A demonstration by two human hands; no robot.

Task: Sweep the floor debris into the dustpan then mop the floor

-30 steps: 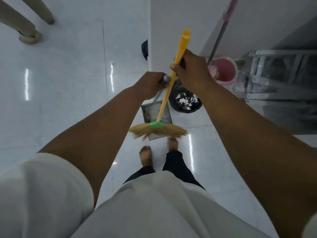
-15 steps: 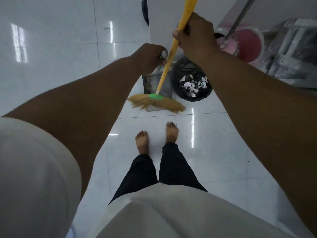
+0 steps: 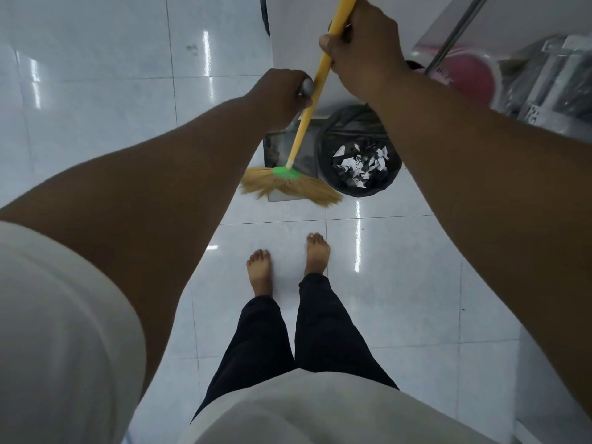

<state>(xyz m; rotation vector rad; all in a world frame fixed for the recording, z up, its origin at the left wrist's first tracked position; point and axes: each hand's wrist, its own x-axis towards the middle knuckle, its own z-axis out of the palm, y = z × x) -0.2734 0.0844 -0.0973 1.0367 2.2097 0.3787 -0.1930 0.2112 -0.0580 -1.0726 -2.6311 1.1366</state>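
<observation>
My right hand (image 3: pixel 362 49) grips the yellow handle of a broom (image 3: pixel 290 182), whose straw head with a green collar hangs just over the front lip of a grey metal dustpan (image 3: pixel 277 149). My left hand (image 3: pixel 282 96) is closed around the dustpan's upright handle, of which only a silver knob shows. The pan stands on the white tile floor ahead of my bare feet. To its right is a black-lined bin (image 3: pixel 358 152) holding torn paper scraps. A mop handle (image 3: pixel 455 33) leans at the top right, rising from a pink bucket (image 3: pixel 474 75).
A white wall corner (image 3: pixel 298 52) stands right behind the dustpan and bin. A plastic-wrapped metal frame (image 3: pixel 554 81) fills the far right. Glossy floor tiles (image 3: pixel 96 129) stretch to the left and behind my feet (image 3: pixel 288 261).
The view has tilted down and drawn closer to the bin and dustpan. The broom head has shifted slightly right over the pan's lip. Both hands keep their grips.
</observation>
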